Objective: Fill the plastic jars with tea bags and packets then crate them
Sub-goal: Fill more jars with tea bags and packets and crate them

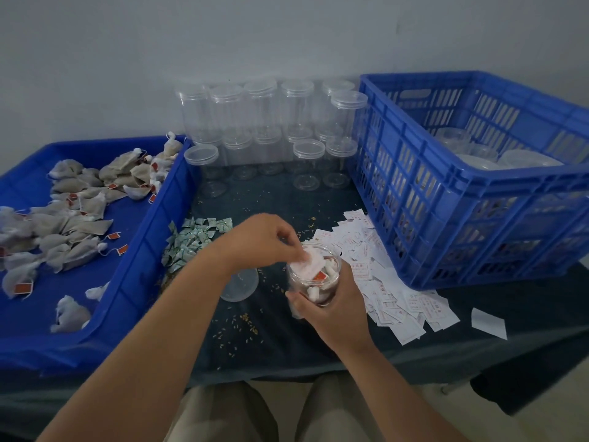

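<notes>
My right hand (331, 309) curls round the jar (318, 290), held over the table (287, 342) by the pile of white packets (392, 301), while my left hand (264, 240) pinches a packet (307, 265) at its mouth — best slid in flat against the wall, not crumpled.

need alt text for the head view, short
The right hand holds an open, part-filled plastic jar while the left hand pinches a white packet at its mouth. A blue tray of tea bags lies to the left, a blue crate to the right, empty jars behind.
</notes>
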### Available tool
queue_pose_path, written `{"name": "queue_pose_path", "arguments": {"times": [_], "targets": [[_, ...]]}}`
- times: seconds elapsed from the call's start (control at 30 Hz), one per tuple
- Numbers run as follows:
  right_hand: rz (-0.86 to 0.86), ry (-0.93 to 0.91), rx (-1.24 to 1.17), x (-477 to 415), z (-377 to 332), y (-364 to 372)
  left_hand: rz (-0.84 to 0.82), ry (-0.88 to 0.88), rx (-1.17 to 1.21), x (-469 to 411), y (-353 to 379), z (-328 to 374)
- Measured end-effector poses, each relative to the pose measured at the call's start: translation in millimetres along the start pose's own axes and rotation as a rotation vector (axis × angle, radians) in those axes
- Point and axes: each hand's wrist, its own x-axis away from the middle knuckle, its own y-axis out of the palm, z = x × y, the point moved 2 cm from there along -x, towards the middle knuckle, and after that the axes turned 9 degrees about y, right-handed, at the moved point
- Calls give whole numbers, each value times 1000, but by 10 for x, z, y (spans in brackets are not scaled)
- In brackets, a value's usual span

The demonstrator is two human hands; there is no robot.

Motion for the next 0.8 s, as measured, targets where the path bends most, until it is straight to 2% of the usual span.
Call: {"name": "queue_pose_path", "arguments": {"times": [0.07,0.13,0.27,0.3,0.33,0.43,0.5,0.57,0.8], "targets": [[-6,-4,-2,7,-7,0,72,33,-146,-40,147,26],[-13,-14,12,17,-10,1,141,62,-184,-55,233,18],[-30,-29,38,31,-2,3,410,3,36,18,98,-149],[-41,-30,40,30,0,6,426,-38,18,58,25,-247],[-52,-30,42,32,6,8,379,-91,-67,102,-44,-364],[-58,-25,39,24,29,15,13,-336,-468,243,-108,-791],[-52,-25,42,20,25,15,-93,-428,-575,330,-40,-983],[-51,-24,41,17,8,9,-58,-417,-545,371,61,-1102],[-49,-20,37,20,-6,5,226,-303,-482,415,146,-1063]]}}
